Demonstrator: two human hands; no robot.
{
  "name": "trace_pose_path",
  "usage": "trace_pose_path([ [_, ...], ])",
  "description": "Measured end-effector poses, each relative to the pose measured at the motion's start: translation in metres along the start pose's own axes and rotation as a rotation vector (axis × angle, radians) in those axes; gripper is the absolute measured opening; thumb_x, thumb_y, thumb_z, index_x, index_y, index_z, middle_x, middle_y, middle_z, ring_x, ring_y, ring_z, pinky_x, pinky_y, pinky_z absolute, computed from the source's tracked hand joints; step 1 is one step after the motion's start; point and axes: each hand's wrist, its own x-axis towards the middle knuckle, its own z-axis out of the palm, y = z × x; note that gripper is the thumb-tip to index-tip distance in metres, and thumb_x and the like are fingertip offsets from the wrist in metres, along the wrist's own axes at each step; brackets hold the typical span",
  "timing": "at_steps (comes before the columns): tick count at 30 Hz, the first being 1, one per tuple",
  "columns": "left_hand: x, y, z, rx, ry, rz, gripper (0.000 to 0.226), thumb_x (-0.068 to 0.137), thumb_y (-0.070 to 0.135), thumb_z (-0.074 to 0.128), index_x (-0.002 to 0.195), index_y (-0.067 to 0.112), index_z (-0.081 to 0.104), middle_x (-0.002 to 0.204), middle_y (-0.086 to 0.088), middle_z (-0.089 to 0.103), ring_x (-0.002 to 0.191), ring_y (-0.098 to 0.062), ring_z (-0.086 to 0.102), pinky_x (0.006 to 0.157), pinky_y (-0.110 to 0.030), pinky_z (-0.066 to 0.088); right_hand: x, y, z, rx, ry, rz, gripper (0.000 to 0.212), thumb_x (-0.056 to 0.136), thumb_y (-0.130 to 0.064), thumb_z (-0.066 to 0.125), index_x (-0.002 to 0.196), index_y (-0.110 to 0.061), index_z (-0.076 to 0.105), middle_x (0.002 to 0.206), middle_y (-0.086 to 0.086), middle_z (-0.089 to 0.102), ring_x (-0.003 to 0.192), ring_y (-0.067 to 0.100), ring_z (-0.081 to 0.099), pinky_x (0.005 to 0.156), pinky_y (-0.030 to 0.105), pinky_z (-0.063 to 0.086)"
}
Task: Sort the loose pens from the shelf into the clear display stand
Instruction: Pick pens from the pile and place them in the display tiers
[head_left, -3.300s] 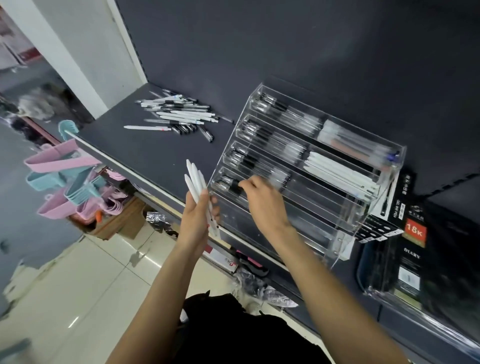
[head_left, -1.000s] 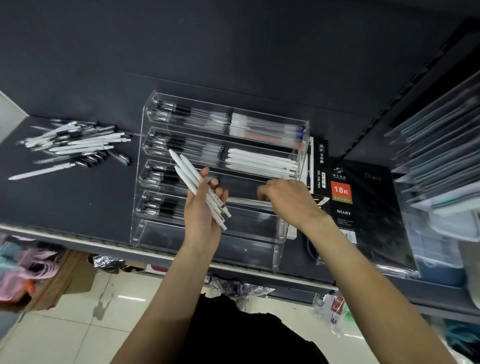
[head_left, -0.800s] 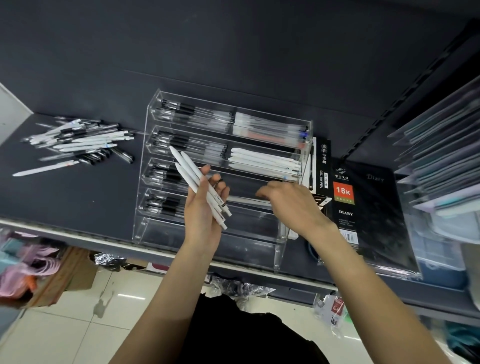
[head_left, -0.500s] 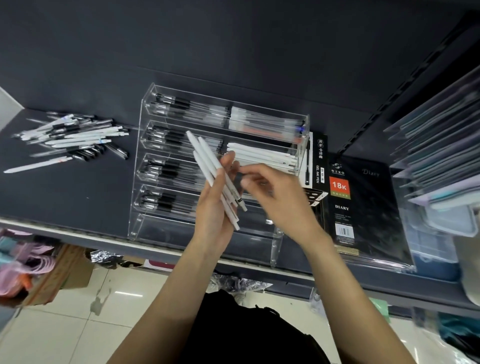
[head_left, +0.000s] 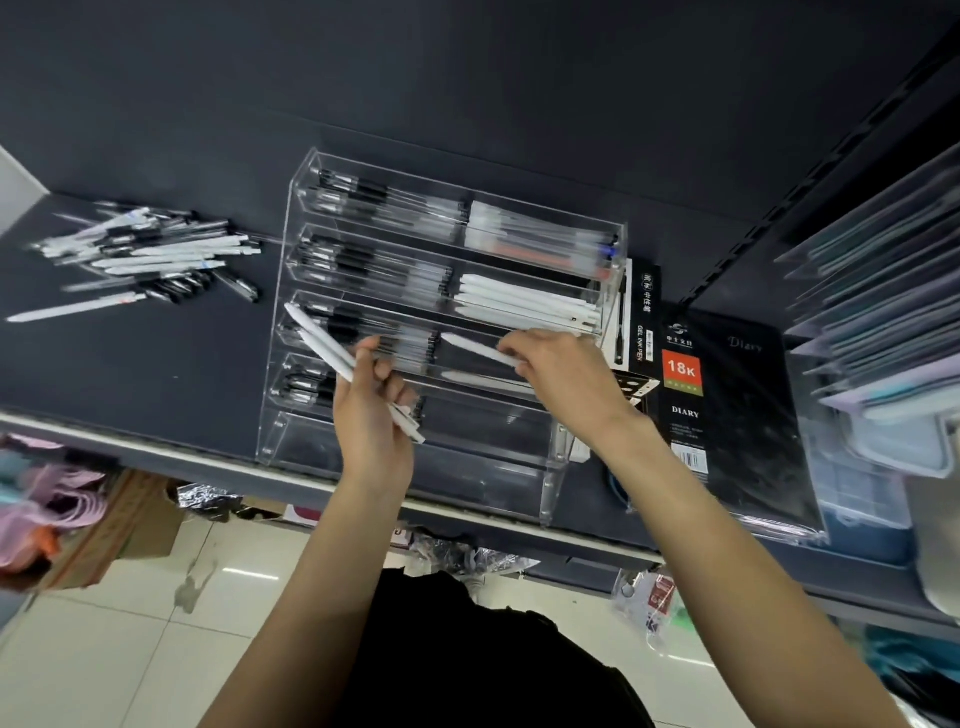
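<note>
Lettering "18K DIARY" marks the black diary (head_left: 727, 405) beside the five-tier display stand (head_left: 291, 218); right hand (head_left: 566, 374) pinches one white pen (head_left: 478, 349), left hand (head_left: 371, 415) grips several white pens (head_left: 322, 338).

Dim, motion-blurred wide-angle view, edges bowed, glare on floor tiles (head_left: 244, 571).

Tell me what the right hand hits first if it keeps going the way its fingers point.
Probably the clear display stand: the right hand, pinching a white pen, points left into its third tier, toward the black-capped pens. Depth is unclear.
</note>
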Motion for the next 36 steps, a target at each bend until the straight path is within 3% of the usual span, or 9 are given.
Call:
trace_pose_path([
  [4, -0.001, 0.004, -0.006, -0.045, 0.000, 0.000, 0.019, 0.103, 0.020, 0.039, 0.095, 0.018, 0.056, 0.061, 0.009, 0.041, 0.047, -0.004, 0.031, 0.044, -0.015, 0.034, 0.002, 0.009, 0.008, -0.014, -0.092, 0.029, 0.024, 0.093, -0.007, 0.053, 0.110, -0.018, 0.066, 0.103, 0.004, 0.066, 0.093, 0.023, 0.062, 0.081, 0.040, 0.051],
  [9, -0.004, 0.002, -0.008, -0.045, -0.031, -0.015, 0.021, 0.103, 0.019, 0.037, 0.097, 0.017, 0.057, 0.062, 0.008, 0.044, 0.049, -0.004, 0.035, 0.047, -0.015, 0.036, 0.000, 0.008, 0.004, -0.195, -0.168, -0.024, 0.046, 0.087, 0.008, 0.050, 0.119, -0.022, 0.065, 0.113, 0.002, 0.061, 0.106, 0.026, 0.058, 0.083, 0.036, 0.049],
  [13, -0.012, -0.001, 0.000, -0.018, -0.166, -0.022, 0.021, 0.102, 0.022, 0.040, 0.103, 0.017, 0.060, 0.076, 0.006, 0.060, 0.068, -0.006, 0.056, 0.070, -0.019, 0.049, -0.010, -0.007, -0.005, -0.297, -0.093, 0.003, 0.039, 0.088, 0.002, 0.051, 0.117, -0.020, 0.062, 0.108, 0.000, 0.062, 0.100, 0.023, 0.060, 0.074, 0.031, 0.046],
  [16, -0.019, -0.009, 0.010, 0.064, -0.249, -0.011, 0.024, 0.100, 0.027, 0.040, 0.109, 0.020, 0.061, 0.093, 0.006, 0.068, 0.092, -0.010, 0.062, 0.089, -0.027, 0.046, -0.024, -0.025, -0.013, 0.124, 0.155, 0.030, 0.022, 0.095, -0.021, 0.052, 0.114, -0.022, 0.064, 0.108, -0.006, 0.067, 0.093, 0.012, 0.064, 0.080, 0.031, 0.052],
  [20, -0.033, -0.021, 0.023, 0.084, -0.375, -0.064, 0.032, 0.097, 0.030, 0.037, 0.114, 0.018, 0.061, 0.109, 0.003, 0.068, 0.104, -0.012, 0.063, 0.087, -0.027, 0.051, -0.031, -0.052, -0.015, 0.619, 0.108, 0.097, 0.023, 0.088, -0.023, 0.064, 0.111, -0.023, 0.065, 0.096, -0.013, 0.068, 0.084, -0.004, 0.062, 0.081, 0.011, 0.048],
  [29, -0.040, -0.027, 0.021, 0.308, -0.472, 0.029, 0.043, 0.095, 0.039, 0.037, 0.137, 0.031, 0.046, 0.127, 0.009, 0.061, 0.105, -0.010, 0.059, 0.089, -0.027, 0.049, -0.028, -0.033, -0.021, 0.733, -0.006, 0.115, 0.014, 0.085, -0.014, 0.066, 0.099, -0.016, 0.064, 0.087, -0.011, 0.065, 0.084, 0.007, 0.064, 0.083, 0.025, 0.052],
  [31, -0.033, -0.020, 0.014, 0.343, -0.340, 0.111, 0.035, 0.099, 0.035, 0.037, 0.131, 0.030, 0.051, 0.114, 0.009, 0.066, 0.100, -0.008, 0.061, 0.086, -0.024, 0.050, -0.023, -0.022, -0.022, 0.542, 0.166, 0.117, 0.011, 0.087, -0.016, 0.064, 0.097, -0.015, 0.061, 0.086, -0.008, 0.065, 0.080, 0.009, 0.064, 0.079, 0.026, 0.053],
  [33, -0.022, -0.006, 0.002, 0.238, -0.184, 0.139, 0.024, 0.101, 0.028, 0.038, 0.110, 0.021, 0.059, 0.079, 0.008, 0.061, 0.071, -0.006, 0.057, 0.069, -0.019, 0.048, -0.016, -0.011, -0.019, 0.262, 0.309, 0.058, 0.011, 0.090, -0.017, 0.061, 0.099, -0.012, 0.059, 0.088, -0.001, 0.067, 0.075, 0.017, 0.065, 0.073, 0.035, 0.055],
  [36, -0.005, 0.013, -0.018, 0.089, -0.011, 0.108, 0.023, 0.102, 0.024, 0.039, 0.090, 0.017, 0.058, 0.054, 0.011, 0.036, 0.046, -0.003, 0.029, 0.044, -0.015, 0.030, -0.006, -0.004, -0.004, -0.014, 0.239, -0.019, 0.014, 0.093, -0.020, 0.055, 0.102, -0.009, 0.059, 0.085, 0.006, 0.067, 0.066, 0.029, 0.065, 0.063, 0.041, 0.055],
])
